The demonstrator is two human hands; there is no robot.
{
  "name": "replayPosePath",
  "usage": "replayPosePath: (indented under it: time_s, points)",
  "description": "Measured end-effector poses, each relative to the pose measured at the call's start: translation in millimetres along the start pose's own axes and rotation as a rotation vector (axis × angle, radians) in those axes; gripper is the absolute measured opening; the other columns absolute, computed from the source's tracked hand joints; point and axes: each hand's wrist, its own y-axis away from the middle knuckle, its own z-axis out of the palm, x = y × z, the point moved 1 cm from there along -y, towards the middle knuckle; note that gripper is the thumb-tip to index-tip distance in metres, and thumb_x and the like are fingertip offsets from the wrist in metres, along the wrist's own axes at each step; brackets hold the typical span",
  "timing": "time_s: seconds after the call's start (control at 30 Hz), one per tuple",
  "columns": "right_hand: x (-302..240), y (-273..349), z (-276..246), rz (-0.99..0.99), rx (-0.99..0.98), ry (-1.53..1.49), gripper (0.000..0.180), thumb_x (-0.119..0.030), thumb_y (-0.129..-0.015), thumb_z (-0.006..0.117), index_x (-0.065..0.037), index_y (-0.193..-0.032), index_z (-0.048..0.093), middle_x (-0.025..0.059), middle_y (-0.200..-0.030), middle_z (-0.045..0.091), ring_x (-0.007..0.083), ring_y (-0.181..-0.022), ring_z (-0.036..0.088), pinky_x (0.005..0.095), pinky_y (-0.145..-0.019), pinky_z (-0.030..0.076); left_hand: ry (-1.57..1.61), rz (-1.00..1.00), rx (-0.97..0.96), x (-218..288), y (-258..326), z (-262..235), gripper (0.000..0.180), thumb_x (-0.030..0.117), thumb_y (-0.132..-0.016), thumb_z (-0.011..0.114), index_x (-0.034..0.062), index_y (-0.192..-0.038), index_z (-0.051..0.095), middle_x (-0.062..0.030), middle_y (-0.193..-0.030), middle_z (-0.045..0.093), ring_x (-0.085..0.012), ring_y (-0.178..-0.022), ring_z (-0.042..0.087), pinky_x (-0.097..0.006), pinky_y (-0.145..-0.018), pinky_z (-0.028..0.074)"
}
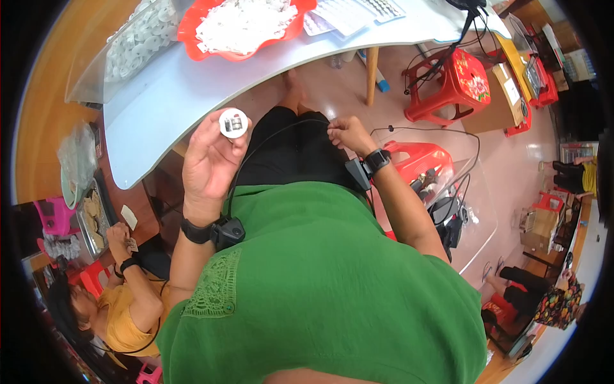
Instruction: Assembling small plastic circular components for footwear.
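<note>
The left hand [208,157] holds one small round white part [233,123] at the tips of its thumb and fingers, so the part sits just above the palm, and beyond it lies the edge of the white table [166,102]. The right hand [348,132] is to the right of the part and well apart from it; its fingers are curled and pinched together over the black lap, but I cannot tell if they hold something. Further up from the left hand, one red tray [192,29] full of white pieces stands on the table, with one clear bin [137,45] of white round parts just to its left.
</note>
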Motion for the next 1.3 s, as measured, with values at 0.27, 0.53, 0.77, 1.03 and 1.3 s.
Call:
replayPosePath:
  time_s: [0.27, 0.53, 0.77, 1.03, 1.3]
  points:
    - [-65, 30, 10, -0.297, 0.008, 0.174, 0.018, -0.009, -0.079, 0.067, 0.005, -0.088, 0.063, 0.0114, -0.071, 0.064, 0.0174, -0.062, 0.061, 0.0315, -0.058, 0.048, 0.128, -0.004, -0.096, 10, 6, 7, 0.032, 0.016, -0.092, 0.05, -0.004, -0.118, 0.05, -0.0242, -0.106, 0.056, -0.0198, -0.08, 0.053, -0.028, -0.067, 0.047]
    - [-171, 76, 3, -0.577, -0.139, 0.419, 0.016, -0.006, -0.081, 0.064, 0.005, -0.092, 0.061, 0.0076, -0.071, 0.062, 0.0098, -0.068, 0.057, 0.0246, -0.063, 0.047, 0.097, 0.072, -0.025, 17, 17, 8, 0.033, 0.015, -0.093, 0.05, -0.0054, -0.119, 0.049, -0.023, -0.105, 0.058, -0.0182, -0.079, 0.058, -0.026, -0.067, 0.051]
    - [-272, 41, -5, -0.825, 0.038, 0.531, 0.01, -0.004, -0.08, 0.06, 0.002, -0.086, 0.063, 0.0055, -0.067, 0.061, 0.0124, -0.061, 0.058, 0.0262, -0.058, 0.046, 0.097, 0.136, -0.012, 24, 19, 13, 0.029, 0.014, -0.092, 0.051, -0.006, -0.114, 0.051, -0.0226, -0.102, 0.06, -0.0171, -0.078, 0.059, -0.025, -0.066, 0.051]
    - [-315, -43, 19, -0.809, -0.165, 1.281, 0.013, -0.01, -0.073, 0.059, -0.003, -0.079, 0.068, 0.013, -0.079, 0.065, 0.0287, -0.077, 0.062, 0.037, -0.07, 0.049, 0.092, 0.128, 0.015, 33, 1, 12, 0.024, 0.01, -0.091, 0.052, -0.0046, -0.109, 0.055, -0.0166, -0.097, 0.063, -0.0156, -0.073, 0.059, -0.027, -0.066, 0.05]
    - [-315, -62, 50, -0.737, -0.21, 1.451, 0.018, -0.014, -0.065, 0.069, -0.004, -0.08, 0.066, 0.0125, -0.081, 0.064, 0.0297, -0.082, 0.062, 0.0377, -0.071, 0.048, 0.107, 0.079, 0.013, 29, -14, 0, 0.026, 0.013, -0.091, 0.052, -0.0053, -0.111, 0.053, -0.0222, -0.1, 0.059, -0.0166, -0.073, 0.057, -0.026, -0.064, 0.049]
